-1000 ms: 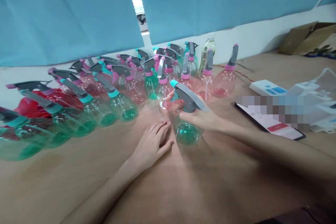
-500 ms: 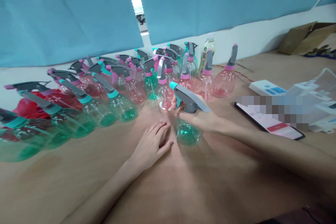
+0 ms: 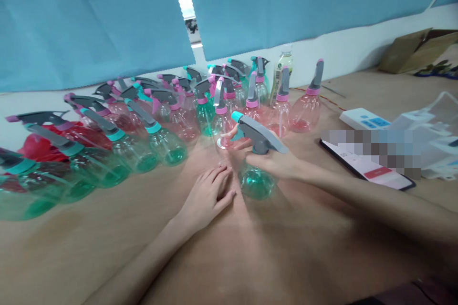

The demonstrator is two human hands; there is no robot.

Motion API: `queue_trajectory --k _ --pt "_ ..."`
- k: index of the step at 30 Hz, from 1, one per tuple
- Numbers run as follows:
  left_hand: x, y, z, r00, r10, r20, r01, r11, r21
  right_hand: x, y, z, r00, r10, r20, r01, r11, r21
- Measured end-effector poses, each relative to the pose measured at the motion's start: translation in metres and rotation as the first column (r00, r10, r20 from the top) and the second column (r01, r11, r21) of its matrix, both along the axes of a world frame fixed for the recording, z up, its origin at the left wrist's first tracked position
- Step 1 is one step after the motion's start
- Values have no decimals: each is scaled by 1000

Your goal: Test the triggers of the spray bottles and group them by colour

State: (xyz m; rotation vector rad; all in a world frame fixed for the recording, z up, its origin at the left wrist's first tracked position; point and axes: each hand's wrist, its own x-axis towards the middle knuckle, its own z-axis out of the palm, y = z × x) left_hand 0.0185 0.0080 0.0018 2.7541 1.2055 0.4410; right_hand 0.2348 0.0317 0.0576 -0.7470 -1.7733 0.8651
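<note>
My right hand [image 3: 277, 162] is around the neck of a green spray bottle [image 3: 256, 182] that stands upright on the table. This bottle has a grey and teal spray head [image 3: 261, 136], its nozzle pointing left and away from me. Some fingers of that hand reach forward past the trigger, while the palm side is partly hidden behind the head. My left hand [image 3: 205, 195] lies flat on the table just left of the bottle, fingers stretched out and holding nothing. Right behind the bottle stands a pink spray bottle [image 3: 222, 129].
Green spray bottles [image 3: 168, 145] line the left side, with several pink ones [image 3: 304, 112] behind and to the right. A drink bottle [image 3: 284, 69] stands near the wall. At right lie a phone [image 3: 375, 171], a white device with blue buttons [image 3: 368, 119] and a cardboard box [image 3: 408, 52].
The fingers of my right hand have straightened forward, away from the trigger. The green bottle has barely moved. My left hand lies where it was.
</note>
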Motion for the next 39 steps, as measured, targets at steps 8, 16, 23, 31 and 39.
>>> queue_trajectory --k 8,16,23,31,39 --pt "1 -1 2 1000 11 3 -11 1000 -22 0 -1 -1 1000 -2 11 2 999 -36" --pt "1 -1 2 1000 11 2 -11 1000 -24 0 -2 -1 998 -57 4 57 998 17" --pt "1 0 1 1000 14 -10 -14 1000 -17 1 -1 -3 999 -47 -5 47 999 1" --pt "1 0 1 1000 4 -18 -4 1000 -10 1 -1 -3 998 -57 25 57 998 -10" --pt "1 -2 1 999 29 -37 -29 999 -17 2 -4 1 994 -95 59 96 995 -7"
